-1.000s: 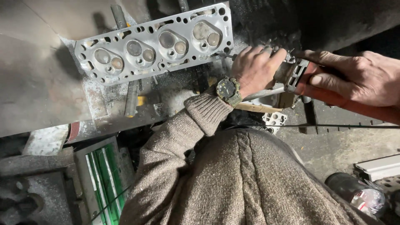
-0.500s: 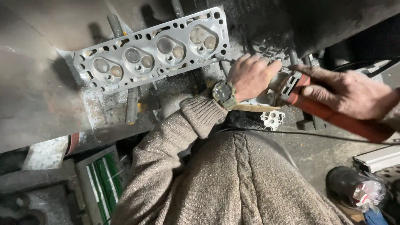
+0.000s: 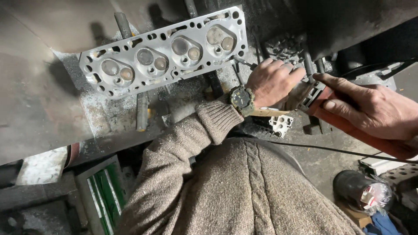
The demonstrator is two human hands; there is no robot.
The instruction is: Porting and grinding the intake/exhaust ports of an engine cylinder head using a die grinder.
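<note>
Across the top of the view lies the biggest piece, a grey metal workbench (image 3: 39, 109) dusted with filings, and on it sits a long aluminium cylinder head (image 3: 165, 54), face up, four combustion chambers with their valves showing, tilted slightly across the bench. Below that, filling the lower middle, we've got the person's brown knitted sweater (image 3: 244, 191), speckled with grit. Down at lower left stands a green-and-white box (image 3: 102, 196), and at lower right a dark round container (image 3: 361, 191) on the floor. Now to the action at right: a red-bodied power tool (image 3: 344, 122), looks like an angle grinder, sits just off the right end of the cylinder head, its black cord (image 3: 339, 150) trailing away to the right. Right hand (image 3: 374, 113) is wrapped firmly around the red body, thumb on top. Left hand (image 3: 274, 82) is curled over the tool's front end, fingers closed down on it, hiding the head. Smallest of all, a dark wristwatch (image 3: 241, 99) on the left wrist.
</note>
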